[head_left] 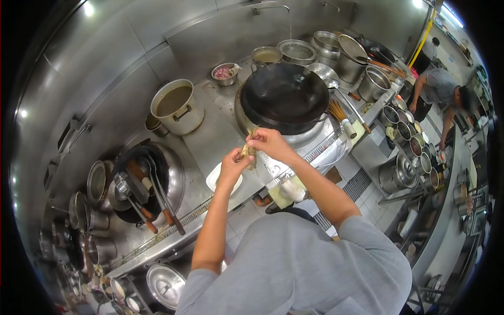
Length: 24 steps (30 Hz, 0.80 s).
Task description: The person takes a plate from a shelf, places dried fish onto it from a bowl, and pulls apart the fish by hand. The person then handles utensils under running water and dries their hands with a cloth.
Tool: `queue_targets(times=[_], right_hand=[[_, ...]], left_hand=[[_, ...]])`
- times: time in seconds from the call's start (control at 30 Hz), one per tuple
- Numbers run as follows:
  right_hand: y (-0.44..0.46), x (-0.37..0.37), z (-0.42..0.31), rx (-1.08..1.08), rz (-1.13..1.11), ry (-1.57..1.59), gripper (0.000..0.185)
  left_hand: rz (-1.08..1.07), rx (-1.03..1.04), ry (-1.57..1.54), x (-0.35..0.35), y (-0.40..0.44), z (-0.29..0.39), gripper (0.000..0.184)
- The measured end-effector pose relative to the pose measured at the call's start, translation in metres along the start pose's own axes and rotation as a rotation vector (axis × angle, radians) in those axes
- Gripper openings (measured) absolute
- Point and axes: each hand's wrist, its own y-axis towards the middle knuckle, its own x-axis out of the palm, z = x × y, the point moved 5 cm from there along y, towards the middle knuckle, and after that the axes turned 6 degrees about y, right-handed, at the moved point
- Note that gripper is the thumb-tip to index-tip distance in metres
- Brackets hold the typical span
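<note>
My left hand (233, 166) and my right hand (269, 143) are raised together over the front of the steel counter. Between their fingers is a small brownish, crinkled bundle (252, 155), its exact kind too small to make out. The right fingers pinch its upper end, while the left fingers grip its side. Below my left hand, partly covered by it, lies a white oval dish (212, 180). Just beyond my hands a large black wok (286, 94) sits tilted on the stove, its inside bare.
A deep pot of brownish liquid (177, 107) stands at the left, near a bowl of pinkish pieces (226, 74). Ladles (157, 191) rest in another wok farther left. A bamboo brush (341, 118) lies right of the wok. Another person (442, 89) bends over seasoning pots (403, 130).
</note>
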Motion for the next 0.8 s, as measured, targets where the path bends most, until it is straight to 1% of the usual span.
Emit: queue_targets(times=[0.03, 0.07, 0.1, 0.17, 0.2, 0.23, 0.3, 0.37, 0.43, 0.5, 0.53, 0.6, 0.63, 0.7, 0.73, 0.8], right_hand=[[0.000, -0.003, 0.000, 0.011, 0.023, -0.116, 0.017], [0.000, -0.004, 0.000, 0.010, 0.024, -0.116, 0.017], [0.000, -0.005, -0.002, -0.001, 0.026, -0.120, 0.016], [-0.001, -0.007, -0.004, -0.012, 0.027, -0.122, 0.016], [-0.001, -0.007, -0.005, -0.003, 0.003, -0.146, 0.016], [-0.002, -0.007, -0.005, 0.006, -0.024, -0.170, 0.016], [-0.003, -0.007, -0.005, 0.003, -0.056, -0.165, 0.016], [-0.003, -0.005, -0.008, -0.002, -0.088, -0.161, 0.016], [-0.005, -0.001, -0.012, 0.023, -0.152, -0.228, 0.016], [-0.006, 0.002, -0.015, 0.025, -0.170, -0.253, 0.016], [-0.007, 0.003, -0.017, 0.030, -0.181, -0.279, 0.016], [-0.008, 0.006, -0.023, 0.002, -0.189, -0.337, 0.016], [-0.008, 0.008, -0.025, -0.022, -0.187, -0.392, 0.016], [-0.007, 0.011, -0.020, -0.026, -0.183, -0.346, 0.016], [-0.006, 0.011, -0.017, -0.028, -0.170, -0.304, 0.016], [-0.005, 0.014, -0.013, -0.036, -0.147, -0.281, 0.017]], left_hand=[[0.045, 0.033, 0.080, -0.002, 0.000, 0.004, 0.031], [0.090, 0.066, 0.160, -0.004, 0.000, 0.008, 0.030], [0.090, 0.067, 0.161, -0.006, 0.002, 0.010, 0.030], [0.071, 0.098, 0.127, -0.013, 0.005, 0.014, 0.029], [0.050, 0.105, 0.173, -0.016, 0.007, 0.016, 0.024], [0.053, 0.104, 0.174, -0.018, 0.008, 0.018, 0.024], [-0.033, 0.074, 0.234, -0.017, 0.007, 0.024, 0.021], [-0.026, 0.072, 0.259, -0.016, 0.006, 0.033, 0.021], [-0.018, 0.069, 0.284, -0.015, 0.005, 0.036, 0.020], [-0.009, 0.106, 0.396, -0.014, 0.003, 0.040, 0.018], [0.000, 0.106, 0.397, -0.014, 0.002, 0.040, 0.018], [0.061, 0.087, 0.538, -0.014, 0.000, 0.039, 0.016], [0.069, 0.086, 0.539, -0.012, -0.001, 0.039, 0.016], [0.198, 0.142, 0.661, -0.011, -0.006, 0.043, 0.015], [0.201, 0.138, 0.665, -0.009, -0.007, 0.043, 0.015], [0.315, 0.281, 0.740, -0.006, -0.010, 0.054, 0.016]])
